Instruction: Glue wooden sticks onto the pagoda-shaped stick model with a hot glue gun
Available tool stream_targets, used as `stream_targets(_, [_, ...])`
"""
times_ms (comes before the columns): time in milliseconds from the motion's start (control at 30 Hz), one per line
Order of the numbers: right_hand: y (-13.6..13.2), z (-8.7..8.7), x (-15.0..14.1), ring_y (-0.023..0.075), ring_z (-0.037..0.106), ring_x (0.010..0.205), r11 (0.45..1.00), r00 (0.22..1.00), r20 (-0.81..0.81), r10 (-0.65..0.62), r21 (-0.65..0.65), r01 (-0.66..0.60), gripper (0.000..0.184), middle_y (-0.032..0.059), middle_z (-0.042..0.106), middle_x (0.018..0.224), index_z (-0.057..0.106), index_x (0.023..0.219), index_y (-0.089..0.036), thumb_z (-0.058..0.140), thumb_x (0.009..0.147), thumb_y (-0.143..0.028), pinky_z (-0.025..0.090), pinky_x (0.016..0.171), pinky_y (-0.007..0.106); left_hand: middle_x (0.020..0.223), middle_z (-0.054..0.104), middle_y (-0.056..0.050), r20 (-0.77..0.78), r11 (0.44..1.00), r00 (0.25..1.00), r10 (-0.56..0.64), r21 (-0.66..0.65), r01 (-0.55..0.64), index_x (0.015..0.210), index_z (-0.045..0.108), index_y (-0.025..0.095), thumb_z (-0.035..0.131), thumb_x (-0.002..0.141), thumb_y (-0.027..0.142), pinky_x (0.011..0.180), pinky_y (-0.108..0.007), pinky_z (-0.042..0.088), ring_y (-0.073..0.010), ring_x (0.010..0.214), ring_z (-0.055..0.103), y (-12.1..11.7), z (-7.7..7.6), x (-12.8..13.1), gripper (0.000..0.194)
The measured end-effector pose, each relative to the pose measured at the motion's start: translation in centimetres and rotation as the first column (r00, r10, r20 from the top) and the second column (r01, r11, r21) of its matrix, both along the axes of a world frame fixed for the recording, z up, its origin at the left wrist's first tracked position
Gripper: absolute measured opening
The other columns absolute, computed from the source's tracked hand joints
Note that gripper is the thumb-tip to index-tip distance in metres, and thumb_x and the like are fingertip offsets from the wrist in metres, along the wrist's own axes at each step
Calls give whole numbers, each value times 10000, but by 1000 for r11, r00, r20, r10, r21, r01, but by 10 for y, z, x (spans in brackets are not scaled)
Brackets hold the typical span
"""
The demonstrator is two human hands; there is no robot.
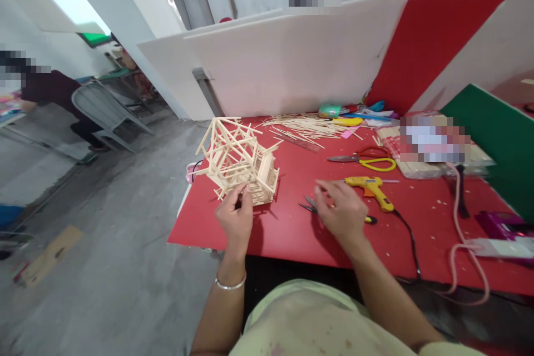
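A small house-like frame of thin wooden sticks stands at the left end of the red tabletop. My left hand is at its near side, thumb and fingertips pinched together; what is between them is too small to make out. To the right, my right hand hovers above the table with its fingers curled together, slightly blurred, and any small thing in them is hidden. Beneath it lies a dark-jawed hand tool, partly covered. A yellow glue gun rests just beyond that hand.
Scissors with red and yellow handles lie behind the glue gun. Loose sticks are heaped at the back, near a clear ruler. White boards stand behind. A pink cable runs along the right. Another person sits far left.
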State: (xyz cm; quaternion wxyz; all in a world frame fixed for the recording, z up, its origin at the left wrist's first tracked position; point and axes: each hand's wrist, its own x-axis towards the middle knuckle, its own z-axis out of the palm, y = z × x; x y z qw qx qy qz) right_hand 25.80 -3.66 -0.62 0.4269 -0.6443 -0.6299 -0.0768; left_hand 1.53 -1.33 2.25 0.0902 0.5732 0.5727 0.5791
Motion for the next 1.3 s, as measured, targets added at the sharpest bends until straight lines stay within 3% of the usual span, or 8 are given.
stream_targets(67, [-1,-5,43,271,644,1049,963,981,93,-171,-197,186,335,122,715,1131,707,1187,-202,522,941,-335,498,859,380,937,788,-55,-8,1000,1000,7,20,-7,1020,782,185,644,907,318,761,-275,563,-162,803,716,0,1,0,222])
stream_targets(167, [-5,-17,107,387,605,1129,735,910,253,-329,-536,415,495,212,655,1241,651,1280,-161,521,884,-428,505,804,463,949,790,-57,3,1000,1000,-18,5,18,1030,784,187,639,908,316,775,-277,568,-170,828,722,-3,0,3,229])
stream_targets(300, [-3,-41,154,418,624,1106,510,904,226,-361,-764,395,531,215,661,1213,683,1215,-195,589,795,-505,511,797,481,891,788,-49,-2,998,999,-54,-26,54,1019,787,196,647,908,327,752,-278,572,-168,776,717,-12,-4,11,222])
stream_targets(500, [11,-59,162,385,670,978,618,880,-68,-470,-738,272,445,205,713,1040,719,1065,-185,695,720,-464,513,787,472,938,791,-61,-16,987,988,-155,51,155,1004,784,196,637,915,289,800,-291,585,-178,832,732,-29,-4,11,195])
stream_targets(633, [-7,-53,148,260,675,791,795,730,-483,-483,-592,134,408,102,693,863,641,1061,-201,701,710,-398,531,650,361,939,791,-73,22,980,981,-194,52,193,994,788,193,643,908,299,799,-302,594,-192,844,740,-36,-21,-5,199])
stream_targets(900, [-77,16,74,139,631,701,956,514,-854,-80,-212,-205,331,79,670,866,603,953,-209,656,819,-507,521,650,276,958,790,-99,317,988,940,-124,-50,147,989,776,140,643,891,391,852,-325,578,-203,883,731,-37,-80,-42,300])
stream_targets(1167, [-71,66,-55,145,577,725,962,909,-365,201,-101,-254,335,5,616,838,584,997,-206,582,925,-533,469,667,277,786,769,-54,410,985,912,-24,-146,92,945,778,178,620,851,429,686,-277,571,-181,726,712,-28,-123,-57,311])
stream_targets(1300, [-54,71,-85,119,470,644,977,974,-111,196,-67,-204,251,-26,551,746,522,905,-213,543,963,-456,370,605,258,855,779,-63,394,986,918,-52,-124,110,952,775,194,607,860,431,764,-297,573,-189,780,714,-27,-130,-58,304])
